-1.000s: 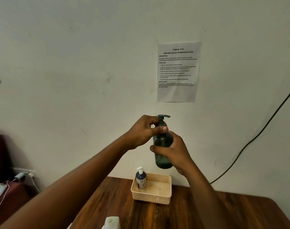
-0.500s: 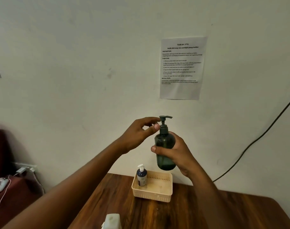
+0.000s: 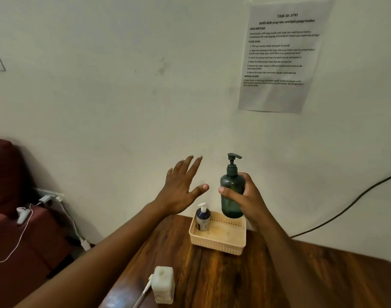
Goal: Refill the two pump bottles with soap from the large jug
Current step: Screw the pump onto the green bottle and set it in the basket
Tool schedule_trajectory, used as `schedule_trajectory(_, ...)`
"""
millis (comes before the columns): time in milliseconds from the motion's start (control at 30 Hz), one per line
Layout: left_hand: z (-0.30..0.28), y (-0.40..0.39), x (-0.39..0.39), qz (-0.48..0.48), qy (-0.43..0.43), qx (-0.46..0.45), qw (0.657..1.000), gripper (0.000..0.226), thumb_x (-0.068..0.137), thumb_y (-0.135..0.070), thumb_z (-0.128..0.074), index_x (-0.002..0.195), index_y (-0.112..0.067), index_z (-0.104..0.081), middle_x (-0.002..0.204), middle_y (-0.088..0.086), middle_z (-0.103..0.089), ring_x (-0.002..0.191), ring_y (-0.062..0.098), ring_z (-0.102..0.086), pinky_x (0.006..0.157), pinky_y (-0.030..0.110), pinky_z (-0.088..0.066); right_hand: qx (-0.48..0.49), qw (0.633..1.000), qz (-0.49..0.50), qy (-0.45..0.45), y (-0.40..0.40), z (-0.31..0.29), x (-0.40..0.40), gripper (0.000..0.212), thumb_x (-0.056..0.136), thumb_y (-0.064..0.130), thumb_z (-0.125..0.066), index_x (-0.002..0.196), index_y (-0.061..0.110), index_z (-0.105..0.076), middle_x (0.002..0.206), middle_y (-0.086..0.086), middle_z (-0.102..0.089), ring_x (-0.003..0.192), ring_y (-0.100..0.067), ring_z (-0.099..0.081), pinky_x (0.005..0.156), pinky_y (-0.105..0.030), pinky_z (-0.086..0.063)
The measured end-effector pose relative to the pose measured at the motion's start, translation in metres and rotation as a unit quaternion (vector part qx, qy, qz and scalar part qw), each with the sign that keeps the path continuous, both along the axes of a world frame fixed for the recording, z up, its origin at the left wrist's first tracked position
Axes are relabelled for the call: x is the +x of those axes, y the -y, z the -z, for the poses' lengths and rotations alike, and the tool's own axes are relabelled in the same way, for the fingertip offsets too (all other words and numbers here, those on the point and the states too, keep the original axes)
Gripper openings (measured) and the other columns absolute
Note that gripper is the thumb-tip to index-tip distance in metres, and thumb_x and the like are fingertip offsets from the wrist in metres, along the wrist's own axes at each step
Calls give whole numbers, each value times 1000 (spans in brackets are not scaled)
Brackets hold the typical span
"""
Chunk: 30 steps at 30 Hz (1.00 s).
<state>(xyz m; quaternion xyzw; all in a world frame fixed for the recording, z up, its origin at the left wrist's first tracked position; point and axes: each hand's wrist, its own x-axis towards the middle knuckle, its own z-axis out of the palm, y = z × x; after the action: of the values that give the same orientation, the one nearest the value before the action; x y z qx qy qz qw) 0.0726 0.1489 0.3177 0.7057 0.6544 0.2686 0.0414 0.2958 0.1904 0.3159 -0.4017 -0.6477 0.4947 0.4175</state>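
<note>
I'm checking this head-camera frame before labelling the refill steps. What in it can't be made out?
- Soap level in the green pump bottle: dark tinted plastic, and the right hand covers its side.
- Label on the small blue pump bottle in the basket: too small.
- White jug: only its top shows, near the bottom edge.
- Printed sheet on the wall: body text blurred.
- Left hand: open, holding nothing.
</note>
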Motion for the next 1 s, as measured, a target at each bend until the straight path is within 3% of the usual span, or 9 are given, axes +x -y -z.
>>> schedule_trajectory(167,44,-20,-21,-30,-62,-17,997,90,86,-86,-15,161,-45,13,172,-6,22,159,23,20,125,63,11,-1,999,32,34,-28,36,-21,63,77,41,-81,128,37,-44,120,14,-53,102,-10,-57,73,-17,-48)
schedule_trajectory(333,93,-45,-43,-36,-73,-53,995,105,73,-96,7,162,-41,15,170,-4,27,157,24,27,123,63,16,1,994,74,82,-61,84,-42,62,76,37,-84,125,38,-46,121,14,-52,108,-14,-53,92,-31,-48)
schedule_trajectory(533,159,-77,-59,-39,-79,-120,989,93,89,-83,-16,162,-37,18,171,-1,26,157,25,27,124,64,11,-5,987,105,124,-101,155,-65,62,69,31,-89,118,36,-51,115,16,-56,107,-12,-53,88,-27,-45)
schedule_trajectory(767,225,-93,-70,-30,-65,-139,988,94,87,-87,-10,162,-36,16,172,-2,22,158,22,21,125,63,9,-14,968,186,169,-140,234,-83,71,62,25,-94,122,21,-55,122,1,-63,109,-18,-59,88,-26,-45)
schedule_trajectory(1000,271,-92,-83,-31,-41,-143,988,92,89,-87,-10,163,-38,14,172,-4,21,158,20,21,125,63,9,-5,952,231,201,-167,299,-102,69,54,26,-97,108,19,-55,110,0,-63,96,-15,-58,78,-22,-44)
